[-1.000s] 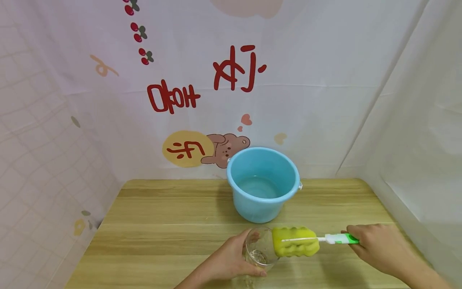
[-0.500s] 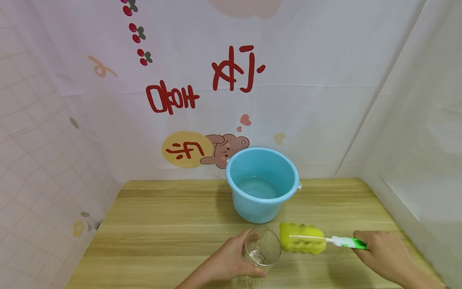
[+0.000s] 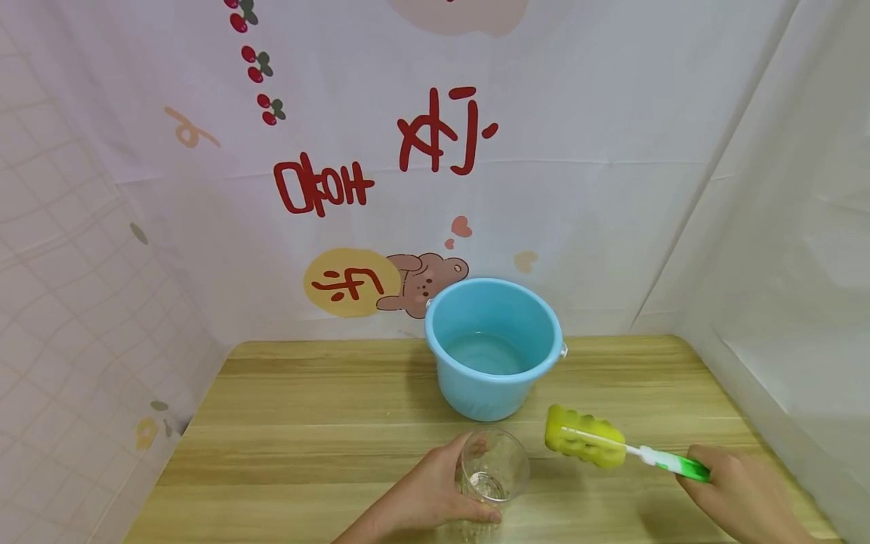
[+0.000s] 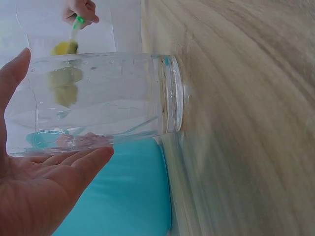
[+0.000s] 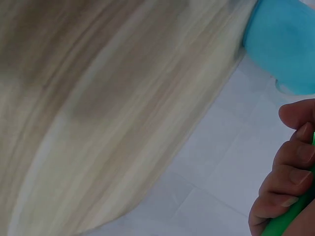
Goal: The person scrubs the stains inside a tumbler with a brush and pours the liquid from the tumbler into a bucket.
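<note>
My left hand (image 3: 445,487) holds a clear drinking glass (image 3: 506,465) from its left side, thumb and fingers round the wall. In the left wrist view the glass (image 4: 98,103) stands with its thick base on the wooden tabletop. My right hand (image 3: 737,491) grips the green and white handle of a sponge brush (image 3: 584,437), its yellow sponge head pointing left, raised to the right of the glass and apart from it. The right wrist view shows the fingers of my right hand (image 5: 285,182) curled round the green handle; the sponge head is out of that view.
Behind the glass stands a light blue bucket (image 3: 485,393) with some water in it. The wooden table (image 3: 306,423) ends at a white printed cloth (image 3: 578,227) at the back, with more cloth hanging on both sides.
The sponge brush has moved right, away from the glass rim, with its head tilting up and its handle end going lower. The left hand and glass have hardly moved.
</note>
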Available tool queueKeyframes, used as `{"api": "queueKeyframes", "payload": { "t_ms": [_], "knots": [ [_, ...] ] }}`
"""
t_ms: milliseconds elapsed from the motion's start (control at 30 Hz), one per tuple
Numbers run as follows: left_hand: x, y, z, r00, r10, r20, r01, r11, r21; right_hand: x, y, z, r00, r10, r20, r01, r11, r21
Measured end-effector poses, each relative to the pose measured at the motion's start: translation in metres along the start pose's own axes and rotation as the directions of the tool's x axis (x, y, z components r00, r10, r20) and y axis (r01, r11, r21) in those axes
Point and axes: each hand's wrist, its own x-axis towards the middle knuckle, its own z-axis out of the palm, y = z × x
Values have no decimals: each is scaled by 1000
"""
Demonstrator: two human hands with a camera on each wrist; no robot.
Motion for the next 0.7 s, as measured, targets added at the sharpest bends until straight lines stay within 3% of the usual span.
{"api": "queueKeyframes", "payload": {
  "t_ms": [167, 267, 433, 700],
  "knots": [
    [-1, 0, 0, 1000, -4, -3, 4, 1000, -15, -10, 9, 4, 998, 58, 36, -57, 998, -35],
    [-1, 0, 1, 1000, -5, -8, 5, 1000, -18, -15, 14, 5, 987, 126, 99, -122, 992, -43],
    [-1, 0, 1, 1000, -9, -9, 9, 1000, -21, -19, 21, 5, 938, 258, 231, -254, 966, -49],
    [-2, 0, 1, 1000, -26, 1, 26, 998, -54, -18, 37, 10, 855, 359, 375, -371, 928, -44]
  ]
}}
